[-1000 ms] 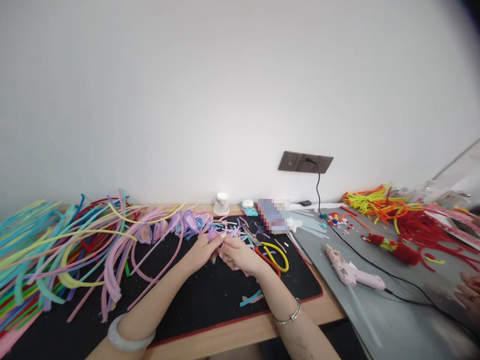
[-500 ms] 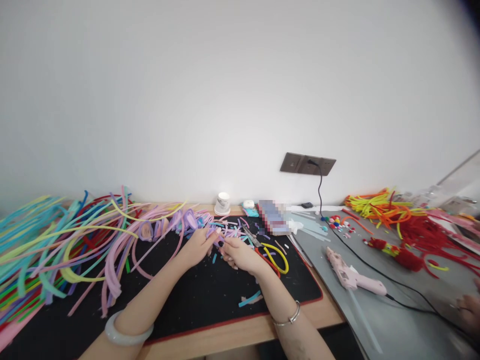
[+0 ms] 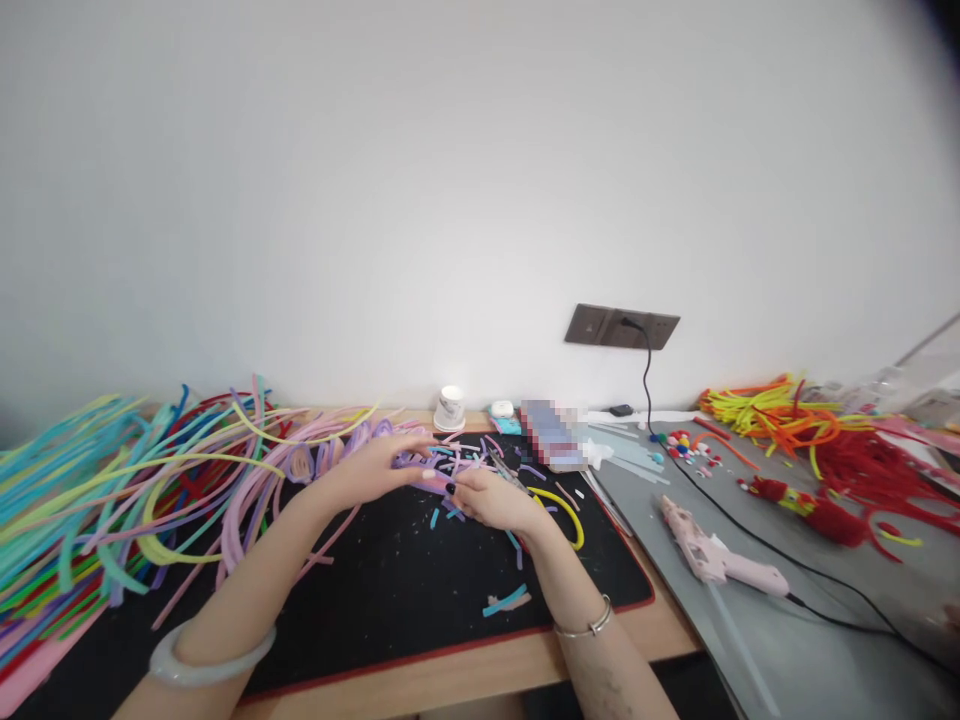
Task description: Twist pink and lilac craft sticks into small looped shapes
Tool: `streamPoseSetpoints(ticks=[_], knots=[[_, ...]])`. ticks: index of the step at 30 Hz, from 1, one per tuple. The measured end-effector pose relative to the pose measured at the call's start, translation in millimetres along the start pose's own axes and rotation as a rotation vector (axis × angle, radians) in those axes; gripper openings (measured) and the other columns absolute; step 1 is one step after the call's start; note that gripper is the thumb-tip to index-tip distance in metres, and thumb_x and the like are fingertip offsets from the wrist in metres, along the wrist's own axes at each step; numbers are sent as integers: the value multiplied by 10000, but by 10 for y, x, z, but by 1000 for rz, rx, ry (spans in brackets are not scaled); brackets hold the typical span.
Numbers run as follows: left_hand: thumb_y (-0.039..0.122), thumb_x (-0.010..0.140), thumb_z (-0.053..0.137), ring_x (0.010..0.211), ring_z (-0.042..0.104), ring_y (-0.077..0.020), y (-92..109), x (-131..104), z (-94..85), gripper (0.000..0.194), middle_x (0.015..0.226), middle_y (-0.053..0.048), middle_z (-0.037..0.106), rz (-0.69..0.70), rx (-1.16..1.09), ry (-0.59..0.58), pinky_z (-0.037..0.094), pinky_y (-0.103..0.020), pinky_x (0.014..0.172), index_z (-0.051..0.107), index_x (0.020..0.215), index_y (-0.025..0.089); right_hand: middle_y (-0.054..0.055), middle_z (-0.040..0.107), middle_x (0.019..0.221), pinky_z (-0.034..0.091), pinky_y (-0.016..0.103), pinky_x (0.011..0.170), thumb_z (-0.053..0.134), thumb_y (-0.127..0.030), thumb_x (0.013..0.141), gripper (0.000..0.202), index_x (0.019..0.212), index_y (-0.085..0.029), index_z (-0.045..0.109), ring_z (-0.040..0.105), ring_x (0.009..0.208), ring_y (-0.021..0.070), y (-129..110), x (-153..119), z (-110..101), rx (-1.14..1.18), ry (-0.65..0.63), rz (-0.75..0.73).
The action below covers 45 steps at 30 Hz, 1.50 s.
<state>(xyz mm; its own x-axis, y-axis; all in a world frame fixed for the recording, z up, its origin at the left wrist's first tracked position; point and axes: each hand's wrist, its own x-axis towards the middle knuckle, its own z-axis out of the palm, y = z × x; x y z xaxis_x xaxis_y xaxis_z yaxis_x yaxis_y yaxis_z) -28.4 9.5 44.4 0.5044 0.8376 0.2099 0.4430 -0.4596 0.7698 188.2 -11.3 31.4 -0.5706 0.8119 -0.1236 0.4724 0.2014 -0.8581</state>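
My left hand [image 3: 375, 468] is over the black mat [image 3: 390, 600], its fingers and thumb spread apart. My right hand [image 3: 489, 500] is closed in a pinch on a pink-purple pipe cleaner [image 3: 433, 483], which reaches from its fingertips toward my left thumb. Whether the left thumb touches it, I cannot tell. Cut bits of purple, pink and blue pipe cleaner lie behind and under the hands. Scissors [image 3: 566, 508] with a yellow handle rest just beyond my right wrist, partly hidden by it. Purple pipe-cleaner coils [image 3: 301, 463] stand behind my left hand.
Long pastel pipe cleaners [image 3: 75, 470] heap up at the left. A paper cup [image 3: 450, 408] and a blurred-out box-like item [image 3: 551, 435] stand by the wall. At the right lie a pink glue gun [image 3: 720, 560] with its cord, pompoms [image 3: 682, 445] and red pipe cleaners [image 3: 862, 480].
My left hand has let go and moved left, its fingers opening away from my right hand. The right hand stays closed on the pipe cleaner. The view has shifted slightly.
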Motion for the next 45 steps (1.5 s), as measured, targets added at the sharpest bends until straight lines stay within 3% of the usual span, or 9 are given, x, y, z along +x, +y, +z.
streamPoseSetpoints(ticks=[3, 7, 11, 18, 24, 30, 37, 45], knots=[[317, 822, 562, 800, 652, -196, 141, 38, 39, 180, 859, -22, 727, 85, 143, -252, 459, -273, 736, 717, 874, 240, -35, 437, 530, 305, 234, 516, 396, -103, 816, 231, 604, -178, 450, 395, 505, 97, -85, 30, -71, -162, -79, -84], [299, 883, 454, 658, 627, -173, 249, 102, 123, 348, 676, -25, 704, 49, 139, -421, 441, -256, 672, 655, 612, 214, -16, 490, 599, 346, 232, 559, 406, -59, 791, 209, 631, -171, 482, 447, 568, 108, -170, 38, -191, -306, -148, -130], [396, 898, 452, 569, 595, -155, 244, 136, 106, 386, 571, -16, 676, 5, -62, -548, 449, -244, 627, 675, 645, 209, 9, 546, 679, 382, 230, 590, 388, -40, 809, 218, 689, -158, 527, 477, 607, 112, -194, 29, -290, -402, -213, -186], [531, 905, 413, 519, 562, -123, 153, 202, 123, 456, 549, -13, 651, -111, -258, -733, 449, -233, 614, 662, 807, 161, 14, 565, 705, 404, 214, 577, 370, -28, 821, 244, 776, -132, 587, 504, 605, 107, -283, 48, -365, -390, -368, -147], [556, 899, 411, 488, 519, -104, 90, 209, 129, 509, 491, 9, 552, -126, -319, -599, 435, -234, 619, 641, 743, 130, -3, 509, 678, 393, 208, 557, 368, -27, 810, 227, 745, -136, 557, 467, 576, 94, -290, 87, -373, -381, -334, -111], [547, 831, 540, 440, 457, -72, 98, 157, 107, 424, 538, 58, 462, -204, -411, -626, 417, -218, 527, 594, 708, 145, 5, 544, 711, 399, 185, 521, 364, -60, 839, 217, 802, -125, 567, 480, 560, 79, -240, 88, -385, -196, -424, -72], [562, 831, 525, 452, 506, -76, 104, 5, 2, 390, 635, 30, 606, -340, -407, -635, 412, -200, 493, 519, 769, 178, -31, 473, 593, 360, 180, 501, 389, -82, 874, 228, 737, -127, 565, 439, 526, 74, -194, 40, -458, -204, -423, -95], [533, 833, 514, 452, 506, -84, -3, -112, 42, 389, 561, 31, 561, -325, -240, -521, 402, -198, 490, 484, 694, 171, -16, 536, 623, 380, 183, 528, 448, -163, 887, 220, 721, -128, 588, 473, 549, 76, -81, 96, -403, -189, -351, -76]])
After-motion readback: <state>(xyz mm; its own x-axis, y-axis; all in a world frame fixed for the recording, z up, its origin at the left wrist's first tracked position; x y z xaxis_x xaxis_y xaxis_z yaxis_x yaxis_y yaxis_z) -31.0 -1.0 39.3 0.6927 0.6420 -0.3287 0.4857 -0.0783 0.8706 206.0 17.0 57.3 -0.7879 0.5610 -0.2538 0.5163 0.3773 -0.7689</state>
